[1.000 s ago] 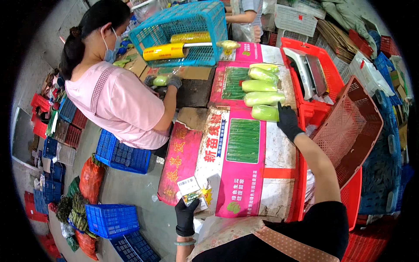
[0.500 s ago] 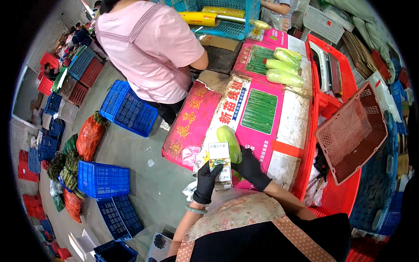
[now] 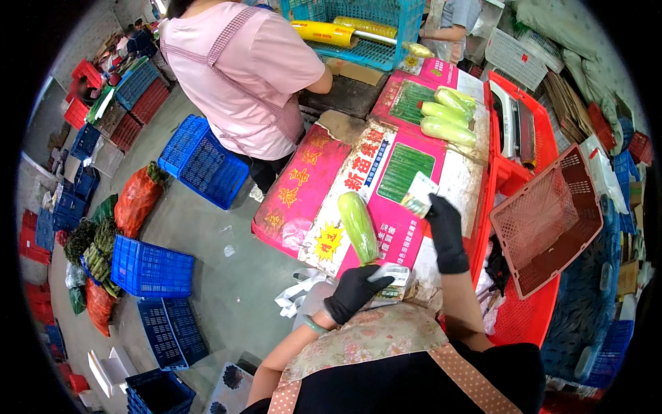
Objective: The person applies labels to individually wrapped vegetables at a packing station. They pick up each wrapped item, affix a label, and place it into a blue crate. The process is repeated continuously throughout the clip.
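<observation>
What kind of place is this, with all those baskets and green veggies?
Probably a vegetable packing area or wholesale market. Wrapped green gourds lie on a pink printed table cover, rolls of cling film sit in a crate, and blue plastic crates stand on the floor.

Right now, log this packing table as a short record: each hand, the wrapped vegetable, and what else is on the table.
left hand: black glove, on a stack of labels
right hand: black glove, holds one label
wrapped green vegetable: lies on the pink sack cover, apart from both hands
far end: three more wrapped vegetables
right of table: red basket
</observation>
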